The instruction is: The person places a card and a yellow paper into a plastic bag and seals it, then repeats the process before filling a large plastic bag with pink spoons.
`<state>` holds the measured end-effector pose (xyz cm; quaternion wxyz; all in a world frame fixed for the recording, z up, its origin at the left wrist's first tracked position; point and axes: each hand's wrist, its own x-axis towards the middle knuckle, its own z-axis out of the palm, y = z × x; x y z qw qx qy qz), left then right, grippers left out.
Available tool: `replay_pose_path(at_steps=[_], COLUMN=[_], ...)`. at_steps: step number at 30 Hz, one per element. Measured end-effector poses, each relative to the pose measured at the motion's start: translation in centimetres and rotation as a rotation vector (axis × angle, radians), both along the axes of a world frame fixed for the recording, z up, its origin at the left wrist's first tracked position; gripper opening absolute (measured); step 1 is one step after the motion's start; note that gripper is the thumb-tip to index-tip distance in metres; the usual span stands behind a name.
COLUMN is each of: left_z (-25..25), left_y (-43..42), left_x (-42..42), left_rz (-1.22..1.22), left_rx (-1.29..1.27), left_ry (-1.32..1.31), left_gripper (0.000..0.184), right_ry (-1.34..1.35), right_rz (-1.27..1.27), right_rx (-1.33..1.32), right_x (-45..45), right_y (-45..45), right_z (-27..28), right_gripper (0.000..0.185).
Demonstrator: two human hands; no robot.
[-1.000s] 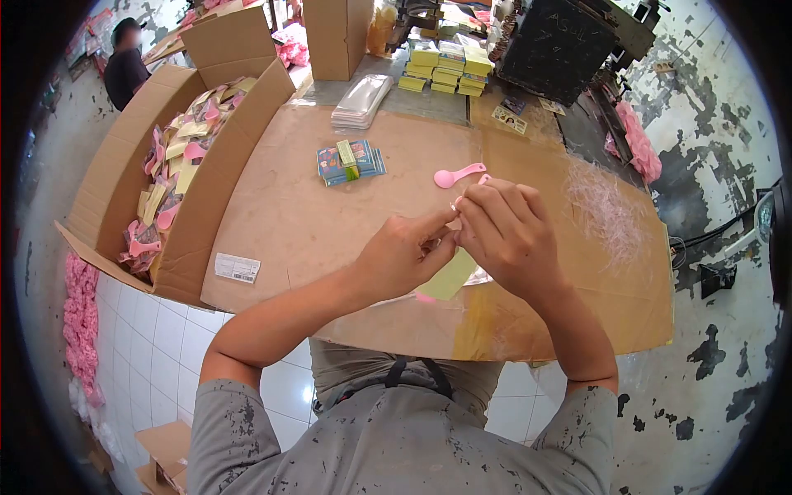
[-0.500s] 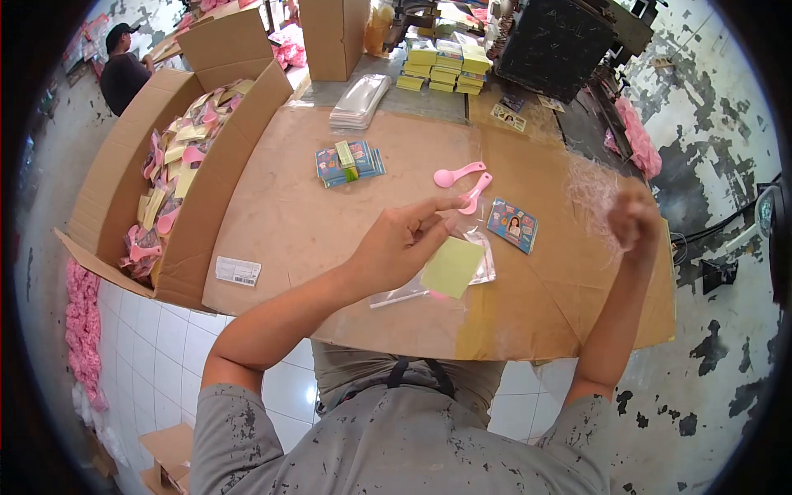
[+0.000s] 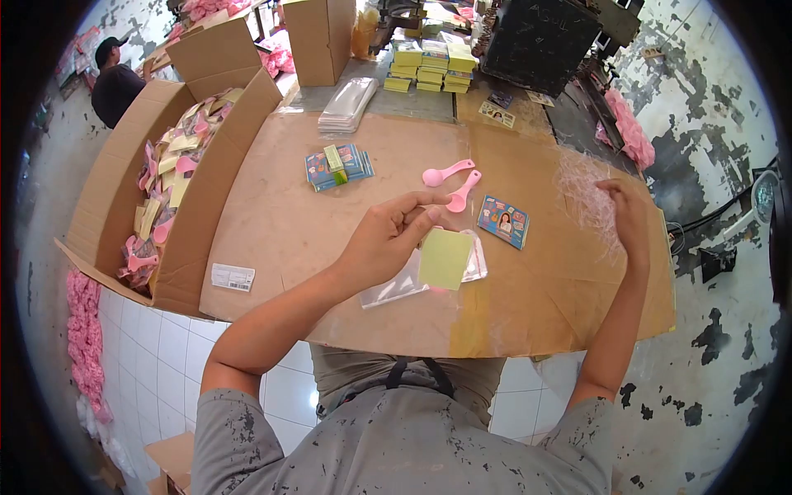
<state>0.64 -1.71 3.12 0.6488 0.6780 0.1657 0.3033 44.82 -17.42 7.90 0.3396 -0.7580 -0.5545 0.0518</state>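
My left hand (image 3: 396,235) is over the middle of the table, thumb and forefinger pinched on a clear plastic bag. A pale yellow-green card (image 3: 445,258) shows at the bag, with a bit of pink below it. Just beyond the fingertips lie two pink measuring spoons (image 3: 447,173). To their right is a small stack of blue printed cards (image 3: 503,221). At the table's right side, my right hand (image 3: 629,210) has its fingers loosely apart beside a tangle of clear plastic strips (image 3: 587,191). Nothing shows in it.
An open carton (image 3: 214,177) on the left holds many packed pink spoons. On the table are a banded card bundle (image 3: 338,167), a white label (image 3: 233,277) and a pile of clear bags (image 3: 348,106). Yellow-edged card stacks (image 3: 431,66) and a black box (image 3: 540,41) stand behind; a person (image 3: 117,89) is far left.
My right hand has gone from a closed fist to loosened fingers beside the plastic strips. My left hand keeps its pinch; the view has shifted slightly.
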Motion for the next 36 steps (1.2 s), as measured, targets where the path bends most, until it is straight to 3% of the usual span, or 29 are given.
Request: replay_pose_path(at_steps=[1,4,10,16,21,24,27,33,36], left_z=[-0.1,-0.2,-0.6,-0.1,-0.3,-0.5,-1.1,-1.4,-0.9], left_y=[0.1,0.4,0.3,0.4,0.6,0.0,0.9,1.4,1.5], left_x=[0.0,0.1,0.3,0.0,0.1,0.7,0.1,-0.1,-0.3], left_rz=[0.004,0.004,-0.014,0.01,0.008,0.039,-0.004,-0.056,-0.132], left_rx=[-0.011,-0.066,-0.086,-0.091,-0.102,-0.169,-0.016,0.049,-0.206], left_ry=[0.0,0.002,-0.024,0.047,0.021,-0.166,-0.004,-0.002,-0.113], left_gripper=[0.036,0.034,0.032,0.031,0.034,0.033,0.03,0.027,0.026], right_ry=[-0.078,-0.72,0.301,0.752,0.86,0.899,0.906,0.885,0.861], right_rz=[0.043,0.172,0.67,0.705,0.606,0.581,0.643,0.68,0.655], right_rx=[0.038,0.104,-0.282,-0.165,-0.036,-0.018,0.016,0.025,0.016], right_x=[-2.3,-9.0,-17.3,-19.6,-20.2,-20.1,-19.2,-18.1,-18.4], right_y=[1.1,3.2,5.5,7.4,7.4,7.1,7.3,6.8,6.5], right_z=[-0.2,-0.8,1.9,-2.8,-3.4,-3.6,-4.9,-5.2,-5.2], right_gripper=[0.032,0.032,0.032,0.026,0.022,0.02,0.018,0.015,0.015])
